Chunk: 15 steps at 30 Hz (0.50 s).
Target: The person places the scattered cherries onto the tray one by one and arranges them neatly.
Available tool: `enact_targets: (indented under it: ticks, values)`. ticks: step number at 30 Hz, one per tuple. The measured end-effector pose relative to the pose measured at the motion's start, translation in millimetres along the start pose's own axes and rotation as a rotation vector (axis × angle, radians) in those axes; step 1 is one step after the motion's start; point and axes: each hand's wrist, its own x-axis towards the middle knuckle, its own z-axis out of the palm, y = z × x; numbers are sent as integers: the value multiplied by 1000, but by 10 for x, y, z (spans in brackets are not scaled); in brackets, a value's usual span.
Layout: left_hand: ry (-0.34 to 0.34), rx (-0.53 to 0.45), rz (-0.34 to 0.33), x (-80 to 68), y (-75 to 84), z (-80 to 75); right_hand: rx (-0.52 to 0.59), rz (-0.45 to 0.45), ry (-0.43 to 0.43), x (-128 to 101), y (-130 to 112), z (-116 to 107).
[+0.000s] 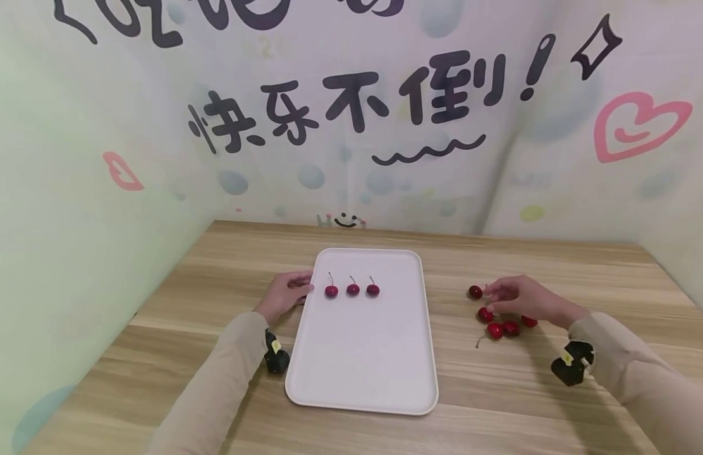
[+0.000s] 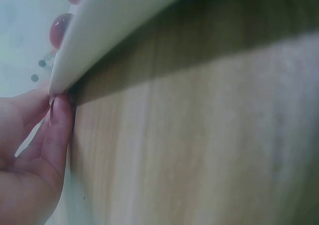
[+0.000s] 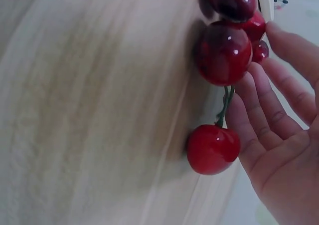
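Note:
A white rectangular tray [image 1: 363, 354] lies on the table with three dark red cherries in a row near its far end, among them a left cherry [image 1: 331, 291], stem up. My left hand [image 1: 283, 294] pinches the tray's left edge; in the left wrist view the thumb [image 2: 35, 103] is at the rim with the fingers below. To the right of the tray, my right hand [image 1: 522, 298] reaches over a loose group of cherries [image 1: 495, 330]. Its thumb and fingers are apart, with fingertips close to a cherry [image 1: 485, 315]. A farther cherry [image 1: 475, 292] lies just beyond the fingertips.
The wooden table [image 1: 499, 404] meets a printed cloth backdrop [image 1: 329, 183] with dark lettering along its far edge. Both wrists carry small black devices, such as the right wrist device [image 1: 573, 363]. In the right wrist view, a single cherry [image 3: 213, 149] lies nearest the palm.

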Motion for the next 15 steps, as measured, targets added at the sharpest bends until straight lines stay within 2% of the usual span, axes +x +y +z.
enact_targets:
  ticks: [9,15]
  values:
    - [7,24,-19,6,13,-1,20,-66,-72,-13,29,-4]
    - [15,24,-36,11,-1,-3,50,-79,-107,-2,23,24]
